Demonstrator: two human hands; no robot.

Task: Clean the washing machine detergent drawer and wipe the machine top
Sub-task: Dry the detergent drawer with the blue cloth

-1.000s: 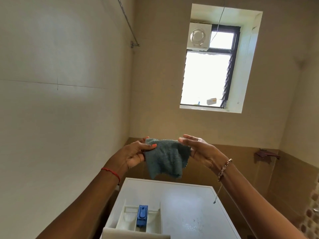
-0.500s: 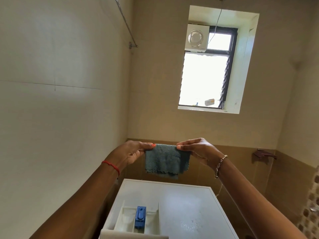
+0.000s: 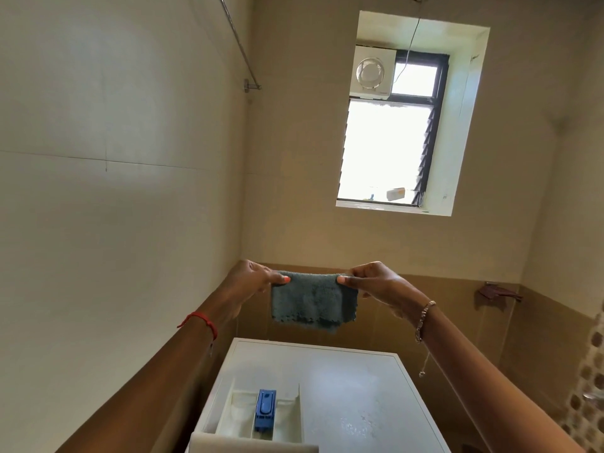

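The left grip (image 3: 258,284) and right grip (image 3: 371,284) each pinch 1 top corner of a blue-grey microfibre cloth (image 3: 312,302), thumbs clamped on it, holding its upper edge taut in the air above the far end of the washing machine top (image 3: 356,384). It hangs limp: light and soft, probably best folded into a pad. The detergent drawer (image 3: 233,416) sits open, near left.

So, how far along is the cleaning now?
Done: nothing clearly; the white plastic detergent drawer with its blue insert is out and exposed, but I cannot tell whether it is clean. In hand: the left hand and right hand pinch a grey-blue fluffy cloth, stretched above the machine. Left: the white machine top shows specks, so wiping looks pending.
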